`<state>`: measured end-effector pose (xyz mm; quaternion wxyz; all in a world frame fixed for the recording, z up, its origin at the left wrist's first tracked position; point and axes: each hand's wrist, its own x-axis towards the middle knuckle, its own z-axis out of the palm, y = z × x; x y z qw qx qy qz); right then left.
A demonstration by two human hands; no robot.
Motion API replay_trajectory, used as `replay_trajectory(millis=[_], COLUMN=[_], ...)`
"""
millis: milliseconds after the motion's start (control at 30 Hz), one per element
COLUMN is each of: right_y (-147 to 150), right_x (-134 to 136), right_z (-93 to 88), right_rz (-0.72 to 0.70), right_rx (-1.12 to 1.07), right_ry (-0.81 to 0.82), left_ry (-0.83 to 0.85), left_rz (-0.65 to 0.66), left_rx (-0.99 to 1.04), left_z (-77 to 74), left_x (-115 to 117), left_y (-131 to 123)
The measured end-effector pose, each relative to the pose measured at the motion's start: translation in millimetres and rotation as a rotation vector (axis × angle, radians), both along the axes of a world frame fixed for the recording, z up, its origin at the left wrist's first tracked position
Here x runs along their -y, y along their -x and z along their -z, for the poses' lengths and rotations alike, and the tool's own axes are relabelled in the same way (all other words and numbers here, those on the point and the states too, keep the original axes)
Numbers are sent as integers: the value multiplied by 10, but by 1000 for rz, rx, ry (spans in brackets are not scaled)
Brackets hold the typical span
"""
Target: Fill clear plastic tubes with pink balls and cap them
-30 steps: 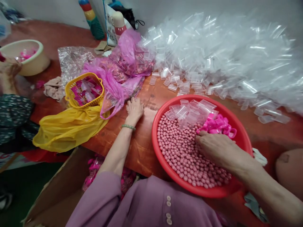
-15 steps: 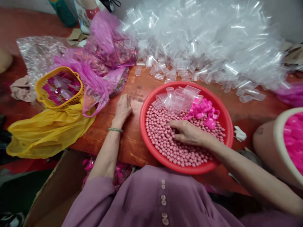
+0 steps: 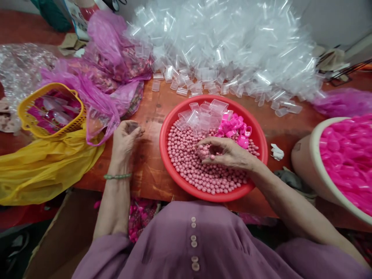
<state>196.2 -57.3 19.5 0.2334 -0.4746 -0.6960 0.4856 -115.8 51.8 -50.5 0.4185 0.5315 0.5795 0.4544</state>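
Observation:
A red basin (image 3: 163, 155) holds many pink beads (image 3: 186, 162), with clear plastic cups (image 3: 203, 116) and bright pink plastic pieces (image 3: 234, 126) at its far side. Over the beads, my right hand (image 3: 225, 153) has its thumb and fingers curled, with several pink beads between them. To the left of the basin, my left hand (image 3: 126, 135) rests at the table, its fingers bent and the thumb toward the fingertips. Something clear seems to lie in its grip, too faint to name. A green bracelet (image 3: 117, 176) circles the left wrist.
Clear cups (image 3: 232, 46) are heaped along the back. A yellow basket (image 3: 29, 126), a yellow bag (image 3: 52, 166) and pink bags (image 3: 107, 58) lie at the left. At the right stands a pale bucket (image 3: 315, 143) of pink pieces, beside a crumpled white scrap (image 3: 277, 152).
The view has shifted, so most things sit further left. My right hand has lifted slightly with beads between its fingers. My left hand has turned, showing the thumb and bent fingers.

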Motion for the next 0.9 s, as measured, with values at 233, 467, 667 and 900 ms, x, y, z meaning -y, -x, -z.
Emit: replay_trajectory(millis=[233, 467, 667, 900], right_y=[-58, -102, -187, -295], right_x=[-22, 5, 46, 149], right_z=[-16, 4, -37, -14], right_rz=[16, -18, 1, 68], right_rx=[82, 150, 232, 289], right_ry=[-112, -113, -147, -203], left_ry=[-201, -405, -575, -697], left_rz=[438, 769, 936, 948], left_rx=[56, -352, -460, -1038], left_z=[-647, -691, -723, -723], left_x=[551, 663, 586, 473], left_y=[-418, -724, -830, -1020])
